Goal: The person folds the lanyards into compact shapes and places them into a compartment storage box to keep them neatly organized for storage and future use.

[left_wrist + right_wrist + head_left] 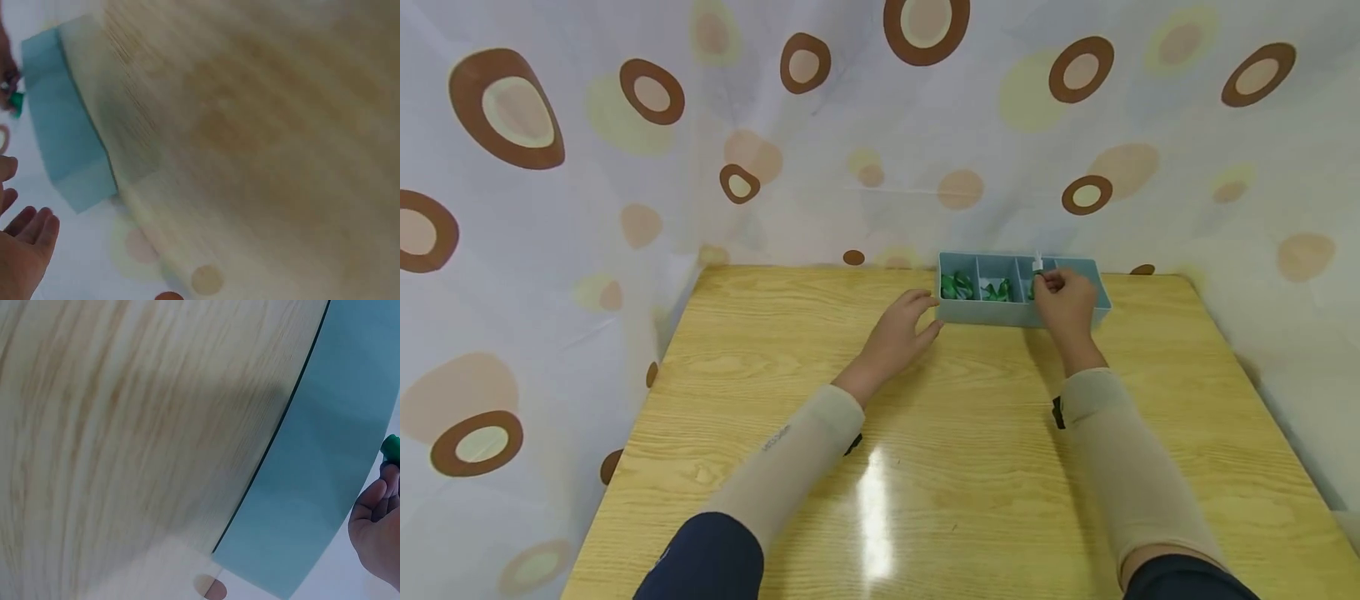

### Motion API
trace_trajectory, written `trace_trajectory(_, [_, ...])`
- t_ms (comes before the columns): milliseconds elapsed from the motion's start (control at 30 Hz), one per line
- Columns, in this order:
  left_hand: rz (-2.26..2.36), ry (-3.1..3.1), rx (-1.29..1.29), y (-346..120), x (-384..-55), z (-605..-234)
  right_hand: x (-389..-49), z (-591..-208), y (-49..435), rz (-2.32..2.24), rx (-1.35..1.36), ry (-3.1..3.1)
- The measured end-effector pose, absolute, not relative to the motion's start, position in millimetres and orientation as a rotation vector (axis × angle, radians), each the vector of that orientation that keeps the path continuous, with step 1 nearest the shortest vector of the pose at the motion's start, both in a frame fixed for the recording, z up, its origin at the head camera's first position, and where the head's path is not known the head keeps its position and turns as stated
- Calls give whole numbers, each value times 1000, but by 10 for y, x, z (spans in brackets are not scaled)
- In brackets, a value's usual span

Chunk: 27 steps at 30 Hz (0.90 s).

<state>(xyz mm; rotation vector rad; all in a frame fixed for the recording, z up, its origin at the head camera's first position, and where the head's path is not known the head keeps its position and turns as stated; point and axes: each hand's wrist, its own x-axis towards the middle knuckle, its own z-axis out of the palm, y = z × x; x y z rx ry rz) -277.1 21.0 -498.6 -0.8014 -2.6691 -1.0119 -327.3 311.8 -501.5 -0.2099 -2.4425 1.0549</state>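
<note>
A light blue divided box stands at the far side of the table. My right hand is over its right half, thumb and fingers pinching a small item with a white, clear-tipped top. In the right wrist view a green piece shows at those fingertips; I cannot tell what kind of item it is. Glossy green pieces lie in the leftmost compartment, and more green pieces in the one beside it. My left hand has its fingers loosely extended, fingertips right at the box's left end.
The wooden table reaches back to a white patterned sheet close behind the box. More of the sheet hangs along the left and right sides. Low dividers separate the box's compartments.
</note>
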Motion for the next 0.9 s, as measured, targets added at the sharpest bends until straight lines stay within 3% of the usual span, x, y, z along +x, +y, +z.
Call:
trace_trajectory(267, [-618, -2725, -896, 573, -3130, -5148, -3205, -5029, 3062, 1105, -201, -2403])
trace_trajectory(900, [-372, -2683, -816, 712, -3144, -5293, -3233, -4965, 3123, 1114, -255, -2470])
